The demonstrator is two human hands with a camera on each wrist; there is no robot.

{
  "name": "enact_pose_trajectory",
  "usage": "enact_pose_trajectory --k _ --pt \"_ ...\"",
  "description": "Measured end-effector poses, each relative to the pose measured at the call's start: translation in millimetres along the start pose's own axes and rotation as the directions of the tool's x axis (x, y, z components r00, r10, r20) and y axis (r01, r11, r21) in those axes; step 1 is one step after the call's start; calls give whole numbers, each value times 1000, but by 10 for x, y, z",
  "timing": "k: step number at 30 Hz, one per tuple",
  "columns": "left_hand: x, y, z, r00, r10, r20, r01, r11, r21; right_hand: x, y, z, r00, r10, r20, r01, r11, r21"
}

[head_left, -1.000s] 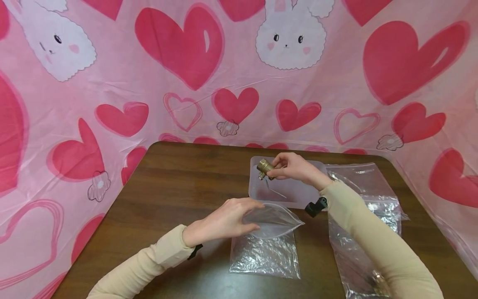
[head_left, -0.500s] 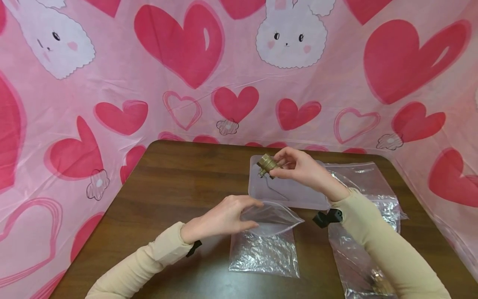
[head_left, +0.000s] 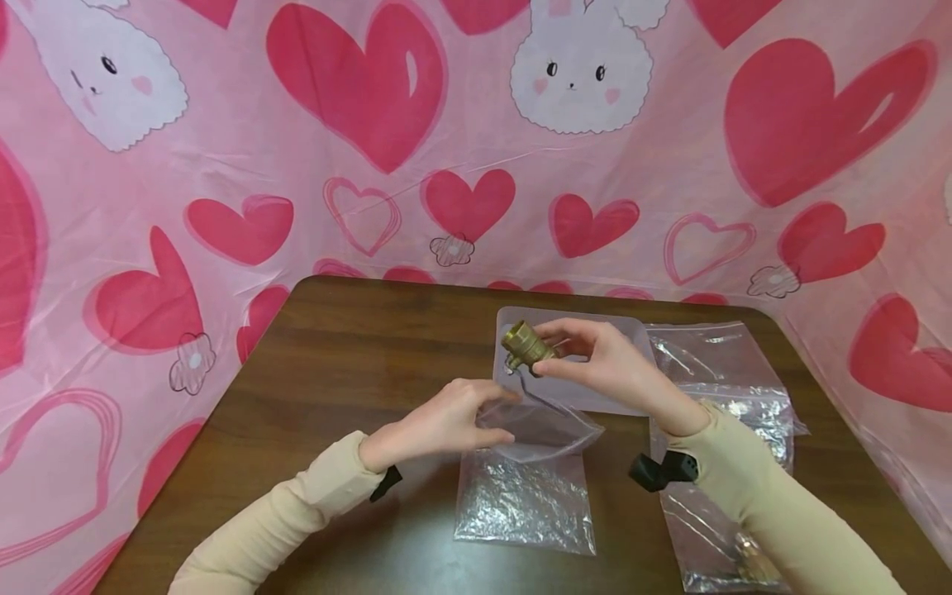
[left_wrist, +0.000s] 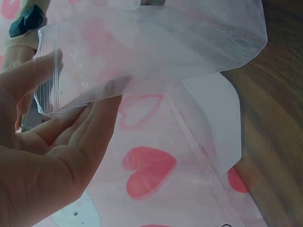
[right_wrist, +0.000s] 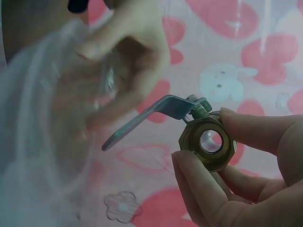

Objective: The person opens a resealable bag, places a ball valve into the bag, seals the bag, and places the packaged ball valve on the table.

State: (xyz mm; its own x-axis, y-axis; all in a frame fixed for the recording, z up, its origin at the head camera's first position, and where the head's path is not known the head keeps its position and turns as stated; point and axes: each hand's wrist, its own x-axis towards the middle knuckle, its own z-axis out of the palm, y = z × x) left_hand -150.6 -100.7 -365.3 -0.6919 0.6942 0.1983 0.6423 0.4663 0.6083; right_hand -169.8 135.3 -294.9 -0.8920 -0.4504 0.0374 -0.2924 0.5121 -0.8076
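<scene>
My right hand (head_left: pixel 606 359) pinches a brass ball valve (head_left: pixel 526 344) by its body, between thumb and fingers. In the right wrist view, the valve's round bore faces the camera and its bent metal lever (right_wrist: pixel 154 111) points toward the bag. From the head, that lever overlaps the mouth of a clear zip bag (head_left: pixel 524 500). My left hand (head_left: pixel 454 420) is at the bag's mouth, its thumb and fingers spread apart and holding the rim wide. In the left wrist view, the ridged zip strip (left_wrist: pixel 49 75) crosses the thumb. The bag's lower part lies flat on the table.
Behind the hands sits a shallow translucent tray (head_left: pixel 632 330). More clear bags (head_left: pixel 717 355) lie along the right, one near the front holding a brass piece (head_left: pixel 754 558). The wooden table (head_left: pixel 357 347) meets a pink heart-print sheet (head_left: pixel 476 149) at its back and sides.
The right hand has brought the valve down and nearer, from over the tray so its lever overlaps the bag's mouth. The left hand and the bag's rim have shifted up slightly.
</scene>
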Motion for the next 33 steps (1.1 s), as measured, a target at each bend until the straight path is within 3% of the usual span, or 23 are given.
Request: enact_pose_trajectory --k 7,18,28,33 --pt "3 4 -20 1000 -12 -24 12 1000 -15 -72 62 171 994 -112 19 111 993 38" --pt "-2 -16 -59 999 -27 -36 26 999 -26 -208 188 285 967 -253 25 254 963 -85" --pt "-6 5 -96 999 -29 -22 29 1000 -13 -282 246 363 903 -425 64 425 863 -274" --pt "-1 9 -75 1000 -28 -13 28 1000 -7 -278 234 410 897 -430 102 433 809 -398"
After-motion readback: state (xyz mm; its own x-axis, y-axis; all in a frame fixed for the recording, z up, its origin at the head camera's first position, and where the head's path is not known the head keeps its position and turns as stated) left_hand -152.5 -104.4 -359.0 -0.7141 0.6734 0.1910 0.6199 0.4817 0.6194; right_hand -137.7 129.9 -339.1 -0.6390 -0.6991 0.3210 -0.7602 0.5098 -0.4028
